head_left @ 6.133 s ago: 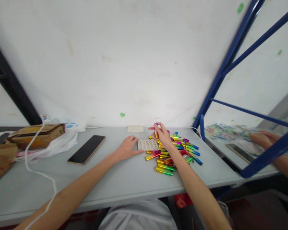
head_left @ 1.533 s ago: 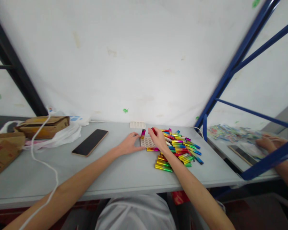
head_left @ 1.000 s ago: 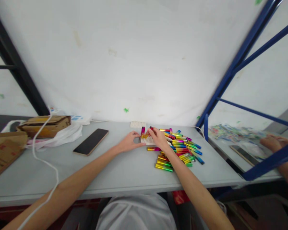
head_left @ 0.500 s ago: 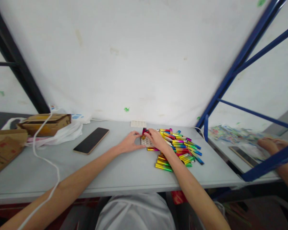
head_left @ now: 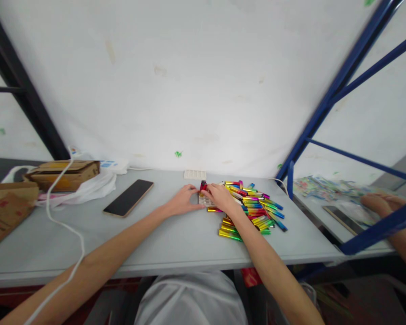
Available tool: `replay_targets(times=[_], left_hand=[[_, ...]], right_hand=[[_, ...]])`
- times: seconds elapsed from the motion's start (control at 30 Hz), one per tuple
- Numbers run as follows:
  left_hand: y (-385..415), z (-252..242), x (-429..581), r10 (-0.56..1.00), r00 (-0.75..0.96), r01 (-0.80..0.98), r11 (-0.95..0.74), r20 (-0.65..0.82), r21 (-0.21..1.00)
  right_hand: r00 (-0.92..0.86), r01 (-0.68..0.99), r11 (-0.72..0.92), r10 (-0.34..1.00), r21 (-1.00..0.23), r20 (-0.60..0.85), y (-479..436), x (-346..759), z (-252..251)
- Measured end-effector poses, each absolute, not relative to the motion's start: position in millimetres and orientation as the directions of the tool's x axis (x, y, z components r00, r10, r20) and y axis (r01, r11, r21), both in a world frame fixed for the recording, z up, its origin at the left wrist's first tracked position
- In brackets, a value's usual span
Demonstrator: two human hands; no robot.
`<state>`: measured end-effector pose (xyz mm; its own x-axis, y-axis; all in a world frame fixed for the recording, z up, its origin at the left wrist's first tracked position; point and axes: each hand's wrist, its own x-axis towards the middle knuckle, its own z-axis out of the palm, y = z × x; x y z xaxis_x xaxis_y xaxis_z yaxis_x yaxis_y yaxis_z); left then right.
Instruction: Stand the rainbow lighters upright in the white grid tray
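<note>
The small white plastic tray with rows of holes (head_left: 205, 201) lies just below the middle of the frame, mostly hidden under your fingers. One shiny red-to-magenta metallic tube (head_left: 203, 185) stands upright at its far left corner; no other tube shows in it. Your right hand (head_left: 220, 197) curls over the tray with its fingertips at that tube, though you cannot tell whether it pinches the tube or only touches it. Your left hand (head_left: 182, 201) lies loose and flat against the tray's left edge, grasping nothing. Nearly everything is left: the heap of rainbow-coloured metallic tubes (head_left: 255, 210) sprawls loose just right of the tray. A second white holed tray (head_left: 195, 174) waits beside the white wall (head_left: 189, 81). On the grey table (head_left: 176, 243), left of centre, lies a black phone (head_left: 128, 197), then a cardboard box (head_left: 66, 174). A blue metal frame (head_left: 338, 85) rises at right, with a co-worker's hand (head_left: 379, 202) beyond it.
</note>
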<state>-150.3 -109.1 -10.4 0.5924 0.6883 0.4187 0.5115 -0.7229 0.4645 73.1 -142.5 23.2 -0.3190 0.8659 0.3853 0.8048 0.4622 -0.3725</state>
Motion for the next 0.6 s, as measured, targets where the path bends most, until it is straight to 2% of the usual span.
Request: replay_targets(times=[0.13,0.23,0.37,0.5,0.6], left_hand=[[-109,-11,-150,0.693,0.589,0.515,-0.718,0.416,0.468],[-108,-10,-150,0.707,0.582,0.537,-0.705,0.402,0.463],[-106,-9,-150,0.727,0.562,0.566,-0.685,0.394,0.458],[-105,-10,-151,0.725,0.554,0.557,-0.689,0.41,0.465],[-106,-11,-150,0.716,0.557,0.551,-0.698,0.421,0.457]], right_hand=[[-0.363,0.78,0.505,0.846,-0.369,0.391,-142,83,28],[-0.379,0.696,0.539,0.836,-0.474,0.396,-147,103,44],[-0.432,0.587,0.517,0.851,-0.622,0.299,-174,130,73],[-0.489,0.646,0.517,0.845,-0.561,0.216,-230,143,89],[-0.477,0.712,0.519,0.852,-0.473,0.216,-282,145,77]])
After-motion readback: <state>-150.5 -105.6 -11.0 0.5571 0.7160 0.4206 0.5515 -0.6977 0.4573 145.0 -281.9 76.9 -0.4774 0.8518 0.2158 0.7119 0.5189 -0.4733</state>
